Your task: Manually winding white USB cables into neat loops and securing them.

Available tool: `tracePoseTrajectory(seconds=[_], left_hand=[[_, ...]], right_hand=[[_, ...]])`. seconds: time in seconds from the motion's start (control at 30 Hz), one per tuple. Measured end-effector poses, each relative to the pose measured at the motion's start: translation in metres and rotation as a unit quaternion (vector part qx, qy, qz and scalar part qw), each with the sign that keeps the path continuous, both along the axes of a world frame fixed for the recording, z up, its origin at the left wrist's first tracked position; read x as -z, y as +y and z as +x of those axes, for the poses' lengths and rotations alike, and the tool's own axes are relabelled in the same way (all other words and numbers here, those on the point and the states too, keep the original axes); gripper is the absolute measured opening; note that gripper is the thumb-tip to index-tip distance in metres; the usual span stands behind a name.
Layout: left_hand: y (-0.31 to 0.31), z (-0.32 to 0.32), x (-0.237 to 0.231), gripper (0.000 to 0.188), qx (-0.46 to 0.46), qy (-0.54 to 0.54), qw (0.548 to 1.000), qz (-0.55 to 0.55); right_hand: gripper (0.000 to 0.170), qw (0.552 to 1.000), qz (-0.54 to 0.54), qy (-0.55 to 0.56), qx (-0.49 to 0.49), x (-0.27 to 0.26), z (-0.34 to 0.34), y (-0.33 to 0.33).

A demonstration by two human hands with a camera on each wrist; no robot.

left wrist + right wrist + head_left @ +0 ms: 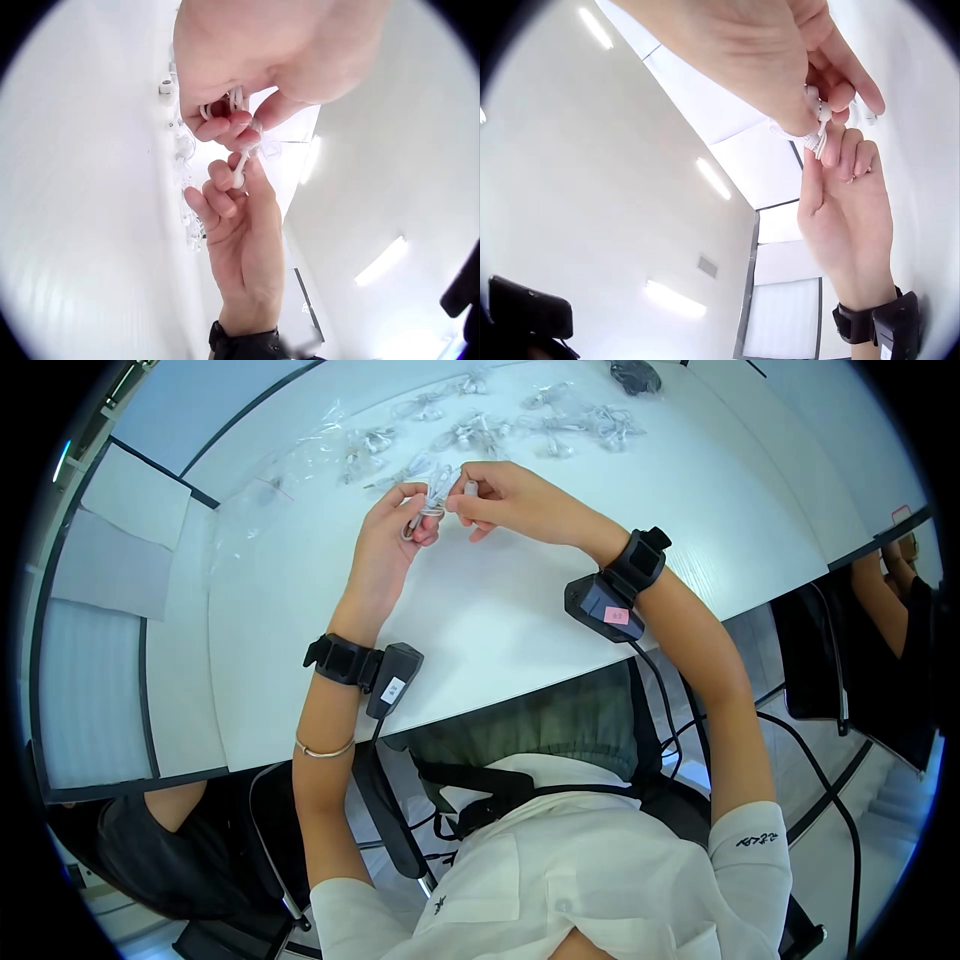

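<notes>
A bundle of white earphone cable (437, 488) is pinched between the thumb and fingers of my left hand (390, 545). Close on its right, my right hand (530, 503) holds a white end piece (471, 488) of it. In the left wrist view, a white earbud (239, 177) lies between the fingers of the right hand (244, 232), just below the left hand (277, 52). The right wrist view shows white cable strands (819, 142) between the left hand (851, 210) and the right hand (757, 67).
Several bagged white cable bundles (480, 432) lie across the far part of the white table (500, 630). Clear plastic bags (255, 500) are at the left, and a dark bundle (635, 375) sits at the far edge. Low white panels (840, 450) border the table.
</notes>
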State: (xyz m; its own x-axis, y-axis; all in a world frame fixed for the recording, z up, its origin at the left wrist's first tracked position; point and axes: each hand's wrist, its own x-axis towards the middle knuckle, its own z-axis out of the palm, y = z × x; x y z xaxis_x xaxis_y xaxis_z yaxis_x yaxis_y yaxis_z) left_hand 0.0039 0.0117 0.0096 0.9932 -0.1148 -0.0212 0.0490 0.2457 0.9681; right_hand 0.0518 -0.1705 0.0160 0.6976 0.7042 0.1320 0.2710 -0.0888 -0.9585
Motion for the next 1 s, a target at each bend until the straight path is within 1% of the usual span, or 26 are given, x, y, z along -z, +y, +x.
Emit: tracePoseTrajectory(seconds=[0.1,0.13,0.2,0.23,0.37,0.53,0.77,0.93,1.0], left_hand=[[0.0006,-0.0007,0.0018,0.02,0.028,-0.002,0.998,-0.052],[0.0024,-0.0005,0.0023,0.022,0.048,-0.002,0.996,-0.081],[0.0034,-0.0016,0.0019,0.024,0.056,-0.009,0.994,-0.096],[0.0049,-0.0016,0.0039,0.024,0.058,-0.02,0.994,-0.092],[0.0031,-0.0025,0.0009,0.023,0.055,-0.042,0.997,-0.041],[0.0006,-0.0035,-0.0017,0.022,0.044,-0.052,0.998,-0.002],[0.001,-0.001,0.0018,0.019,0.013,-0.092,0.99,0.102],[0.0005,-0.0005,0.002,0.02,-0.002,-0.122,0.986,0.116],[0.0016,0.0,0.0025,0.018,-0.001,-0.123,0.985,0.118]], right_hand=[[0.028,1.0,0.004,-0.017,0.006,0.0065,0.0043,-0.001],[0.028,1.0,0.023,-0.009,0.001,0.008,0.0056,-0.0003],[0.028,0.999,0.032,-0.006,-0.005,0.0066,0.0052,0.0001],[0.026,0.999,0.045,0.012,0.002,0.0074,0.0053,0.0013],[0.027,0.998,0.055,0.014,0.011,0.007,0.0067,0.0007],[0.027,0.999,0.036,-0.001,-0.003,0.0073,0.0097,-0.0012],[0.028,0.999,0.021,-0.024,-0.001,0.0053,0.0088,-0.0027],[0.028,1.0,-0.005,-0.018,0.019,0.0031,0.0077,-0.0014],[0.028,1.0,0.009,-0.019,0.013,0.0001,0.0052,-0.0017]])
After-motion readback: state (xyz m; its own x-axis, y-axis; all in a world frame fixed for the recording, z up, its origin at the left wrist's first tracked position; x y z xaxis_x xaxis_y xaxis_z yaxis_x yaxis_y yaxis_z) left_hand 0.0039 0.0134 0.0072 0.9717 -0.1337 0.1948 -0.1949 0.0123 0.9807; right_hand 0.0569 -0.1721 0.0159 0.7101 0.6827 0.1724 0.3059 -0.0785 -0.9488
